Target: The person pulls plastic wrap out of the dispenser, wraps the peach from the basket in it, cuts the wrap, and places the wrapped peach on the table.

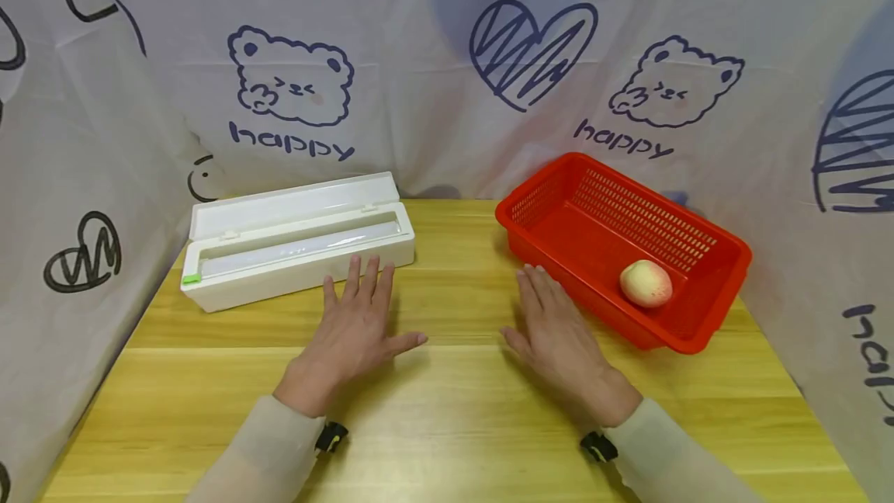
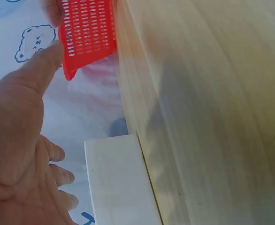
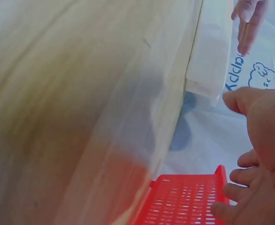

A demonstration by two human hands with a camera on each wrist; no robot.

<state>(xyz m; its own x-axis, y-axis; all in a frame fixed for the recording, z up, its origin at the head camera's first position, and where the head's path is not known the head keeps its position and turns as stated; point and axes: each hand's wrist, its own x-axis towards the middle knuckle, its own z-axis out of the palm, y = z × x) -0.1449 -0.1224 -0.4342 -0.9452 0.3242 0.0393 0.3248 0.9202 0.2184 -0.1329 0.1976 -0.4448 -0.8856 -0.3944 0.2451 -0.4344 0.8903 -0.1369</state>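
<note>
My left hand (image 1: 355, 332) hovers over the wooden table with its fingers spread, holding nothing. Its fingertips come close to the front of a long white box (image 1: 300, 279), whose lid (image 1: 296, 204) stands raised. A pale roll (image 1: 300, 249) under a shiny surface lies inside the box, with a small green piece (image 1: 192, 279) at its left end. My right hand (image 1: 562, 336), also holding nothing and with straight fingers, is beside the near left side of a red plastic basket (image 1: 545, 254). A peach (image 1: 646, 283) sits inside the basket toward its right end.
Light wood tabletop (image 1: 447, 410) lies under both hands. White cloth (image 1: 433, 84) printed with bears, hearts and the word "happy" hangs behind the table and along both sides. Each wrist wears a small black device on a strap.
</note>
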